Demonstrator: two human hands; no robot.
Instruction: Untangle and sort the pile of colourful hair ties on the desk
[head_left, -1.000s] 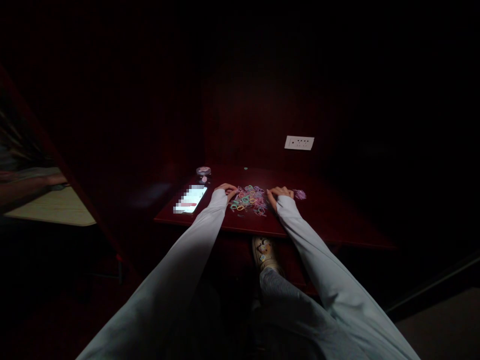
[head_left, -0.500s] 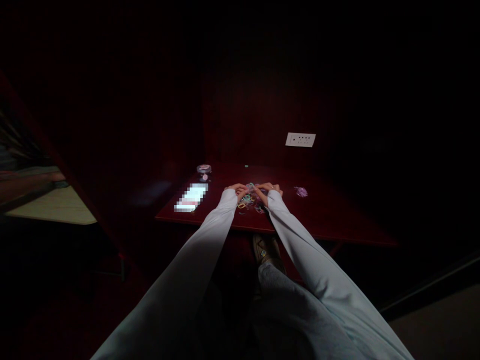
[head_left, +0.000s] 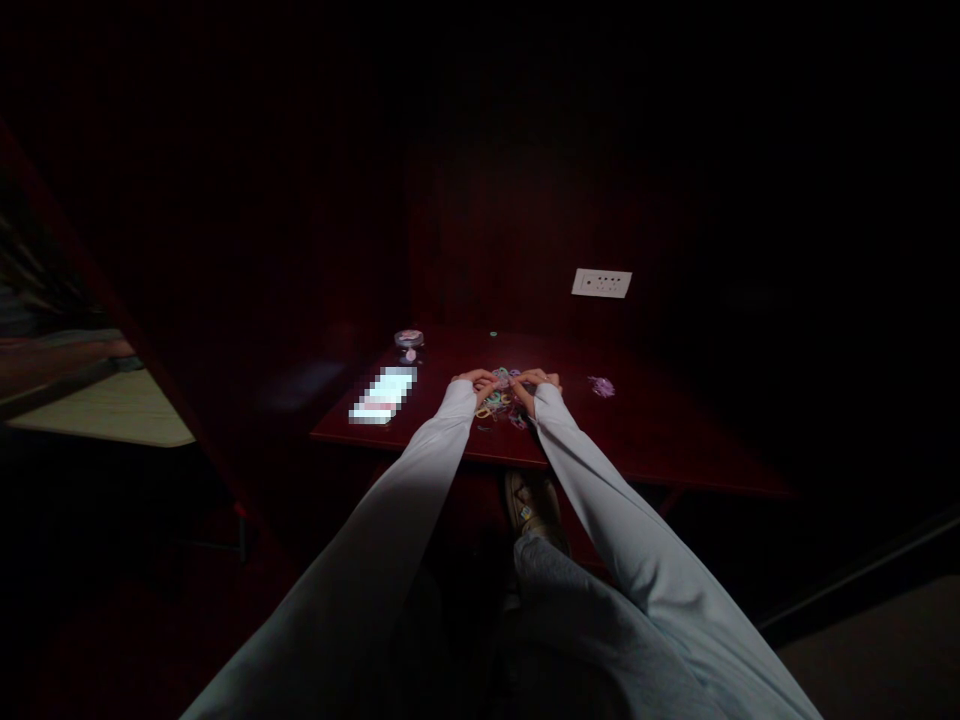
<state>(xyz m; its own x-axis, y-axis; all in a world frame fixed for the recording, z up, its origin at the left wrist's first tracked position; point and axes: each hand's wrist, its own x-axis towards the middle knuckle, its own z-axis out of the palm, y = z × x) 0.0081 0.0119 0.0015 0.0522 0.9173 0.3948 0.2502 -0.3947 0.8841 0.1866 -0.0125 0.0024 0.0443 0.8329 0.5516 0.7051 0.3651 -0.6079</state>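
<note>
Dark red panels enclose a dim booth, with a white socket plate (head_left: 601,283) set in the far wall above a glossy red-brown table (head_left: 660,450). Near the table's centre and front edge lies a loose pile of small coloured rings (head_left: 501,403), probably elastic hair ties in pastel pink, green, blue and orange; individual shapes are too small to resolve. Each ring is likely light, soft and stretchy, and the tangled pile may snag, so take hold of a single ring by its outer edge with the fingertips. The left hand (head_left: 474,382) and right hand (head_left: 540,380) rest over the far side of the pile, fingers curled and narrowly closed, the two hands nearly touching. Whether either hand pinches a ring cannot be determined. Pale sleeves (head_left: 375,500) run from the wrists toward the near edge. To the right lies a small purple tuft (head_left: 601,386). To the left stand a small round clear jar (head_left: 409,345) and a phone (head_left: 382,395) with a glowing, obscured screen. Beyond the left partition, another person's arm (head_left: 60,365) lies above a pale desk (head_left: 105,415).
</note>
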